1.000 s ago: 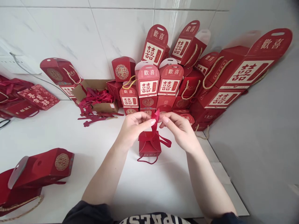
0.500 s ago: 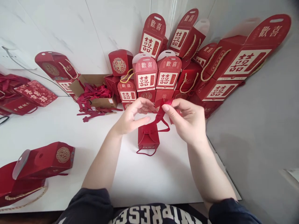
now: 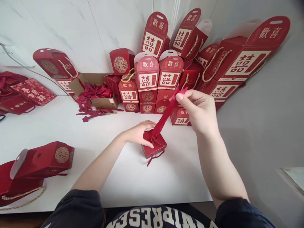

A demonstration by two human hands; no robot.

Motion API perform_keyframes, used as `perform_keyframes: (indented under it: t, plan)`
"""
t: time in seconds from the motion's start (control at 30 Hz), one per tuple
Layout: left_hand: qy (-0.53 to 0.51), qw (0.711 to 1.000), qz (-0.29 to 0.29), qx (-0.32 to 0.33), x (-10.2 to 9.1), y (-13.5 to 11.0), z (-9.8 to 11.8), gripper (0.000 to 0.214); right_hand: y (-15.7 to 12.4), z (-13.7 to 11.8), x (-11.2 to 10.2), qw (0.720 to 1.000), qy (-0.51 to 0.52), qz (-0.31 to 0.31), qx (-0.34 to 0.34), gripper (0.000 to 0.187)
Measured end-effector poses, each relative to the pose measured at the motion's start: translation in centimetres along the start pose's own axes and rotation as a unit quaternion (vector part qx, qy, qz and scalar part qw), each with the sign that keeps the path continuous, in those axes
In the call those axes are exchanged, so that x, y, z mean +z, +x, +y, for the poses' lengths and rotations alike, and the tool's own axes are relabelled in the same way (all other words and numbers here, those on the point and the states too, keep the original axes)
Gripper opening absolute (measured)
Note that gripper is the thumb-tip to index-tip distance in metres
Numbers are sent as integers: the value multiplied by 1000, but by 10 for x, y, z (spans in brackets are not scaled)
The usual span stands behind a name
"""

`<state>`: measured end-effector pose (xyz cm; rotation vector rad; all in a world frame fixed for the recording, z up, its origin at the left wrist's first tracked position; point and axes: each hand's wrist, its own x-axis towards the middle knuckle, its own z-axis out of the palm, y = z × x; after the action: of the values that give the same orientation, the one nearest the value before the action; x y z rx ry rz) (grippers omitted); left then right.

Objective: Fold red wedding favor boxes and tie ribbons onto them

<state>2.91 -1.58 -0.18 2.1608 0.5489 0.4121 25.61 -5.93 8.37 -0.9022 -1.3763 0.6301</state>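
Note:
A small red gift box (image 3: 155,151) with a dark red cord handle stands on the white table in front of me. My left hand (image 3: 137,133) grips its far left side, the thumb lying on the top. Up and to the right, my right hand (image 3: 201,109) pinches the ends of a red ribbon (image 3: 164,118) between thumb and fingers. The ribbon runs taut at a slant from the box's top to that pinch. Where it passes through or under the top flaps is partly hidden.
Stacks of red gift boxes (image 3: 148,76) line the wall behind. A cardboard box (image 3: 95,77) holds red ribbons, with more ribbons (image 3: 95,114) spilling out in front. Large red boxes (image 3: 45,160) lie at the left edge. A grey wall (image 3: 251,136) bounds the right side.
My left hand has come down from the air onto the gift box. My right hand has risen to the right, drawing the ribbon straight. The box has turned slightly.

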Motion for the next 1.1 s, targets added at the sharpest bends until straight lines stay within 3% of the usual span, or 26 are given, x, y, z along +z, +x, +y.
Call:
perform_keyframes:
  t: [0.13, 0.3, 0.4, 0.53, 0.67, 0.87, 1.1]
  plan:
    - [-111, 994, 10, -4, 18, 3, -5, 73, -2, 5, -2, 1000, 3, 5, 14, 30]
    - [-165, 976, 125, -72, 45, 9, -5, 63, 7, 8, -14, 997, 26, 67, -31, 26]
    - [-186, 975, 113, -56, 55, 10, 0, 70, 10, 8, -18, 998, 12, 59, -35, 27]
    - [-168, 981, 98, 0, 57, 9, 2, 71, 6, 6, -19, 999, -3, 32, -18, 29]
    - [-201, 976, 88, 10, 58, 13, -5, 68, 3, -2, -21, 998, -1, 43, -40, 27]
    - [-238, 959, 150, 23, 71, 21, -14, 42, 7, -13, -24, 988, -21, 104, -114, 22]
    - [-170, 966, 193, 11, 72, 25, -14, 31, 8, -11, -23, 988, -17, 93, -125, 22]
